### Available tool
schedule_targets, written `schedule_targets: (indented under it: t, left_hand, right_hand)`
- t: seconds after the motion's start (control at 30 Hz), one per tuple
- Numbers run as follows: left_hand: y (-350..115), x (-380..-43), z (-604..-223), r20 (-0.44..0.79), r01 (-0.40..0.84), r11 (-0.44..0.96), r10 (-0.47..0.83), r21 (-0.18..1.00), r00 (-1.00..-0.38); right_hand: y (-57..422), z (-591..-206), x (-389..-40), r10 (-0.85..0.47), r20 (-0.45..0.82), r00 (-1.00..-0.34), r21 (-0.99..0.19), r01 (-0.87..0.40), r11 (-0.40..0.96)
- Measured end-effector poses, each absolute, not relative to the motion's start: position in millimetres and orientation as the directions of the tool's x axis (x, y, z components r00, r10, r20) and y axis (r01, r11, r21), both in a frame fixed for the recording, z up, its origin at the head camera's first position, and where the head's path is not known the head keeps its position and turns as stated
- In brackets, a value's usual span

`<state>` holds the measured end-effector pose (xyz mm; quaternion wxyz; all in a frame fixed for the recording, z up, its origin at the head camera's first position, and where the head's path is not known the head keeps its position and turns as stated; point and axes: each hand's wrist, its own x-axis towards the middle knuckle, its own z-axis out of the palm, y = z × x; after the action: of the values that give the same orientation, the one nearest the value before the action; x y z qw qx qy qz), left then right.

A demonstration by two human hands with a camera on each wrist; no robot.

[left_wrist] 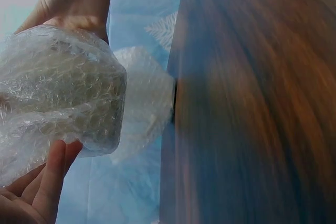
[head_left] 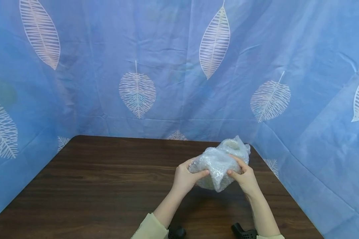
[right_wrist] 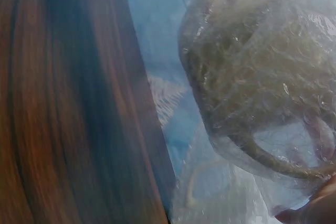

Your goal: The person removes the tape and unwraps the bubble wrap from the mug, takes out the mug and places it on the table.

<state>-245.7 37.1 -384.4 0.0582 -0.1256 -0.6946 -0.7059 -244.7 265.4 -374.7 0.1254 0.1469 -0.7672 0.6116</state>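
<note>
Both hands hold a mug wrapped in clear bubble wrap (head_left: 216, 166) above the right side of the table. My left hand (head_left: 183, 177) grips its left side, thumb pressed on the wrap facing me. On the opposite side my right hand (head_left: 246, 177) grips it the same way. A loose corner of wrap hangs between the thumbs. Through the film in the right wrist view, the mug's curved handle (right_wrist: 273, 163) shows near the right hand's fingers. Behind it, a second bubble-wrapped mug (head_left: 234, 146) stands by the table's far right corner, partly covered by the held one.
The dark wood-grain table (head_left: 107, 186) extends to the left and front. A blue leaf-patterned cloth (head_left: 173, 93) hangs behind it and along both sides. Two black objects, one at the left (head_left: 177, 232) and one at the right (head_left: 243, 232), show at the bottom edge near the forearms.
</note>
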Motion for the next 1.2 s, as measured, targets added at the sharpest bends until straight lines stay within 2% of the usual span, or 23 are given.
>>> schedule_targets:
  t: [0.4,0.83,1.2]
  left_hand:
    - [-1.9,-247.5,-385.0,0.279,0.279,-0.021,0.109,0.96,-0.954]
    - [-45.1,-253.2,-382.2,0.219,0.217,-0.024,0.08,0.976,-0.972]
    - [-72.1,-236.4,-351.5,0.187,0.189,0.044,0.049,0.981,-0.981]
  right_hand:
    - [227.6,-375.1,-250.1,-0.08,0.346,-0.935,-0.917,-0.355,0.182]
    - [182.6,-373.3,-262.1,-0.09,0.34,-0.936,-0.924,-0.35,0.154]
    - [155.6,-374.1,-276.3,-0.124,0.324,-0.938,-0.921,-0.343,0.183]
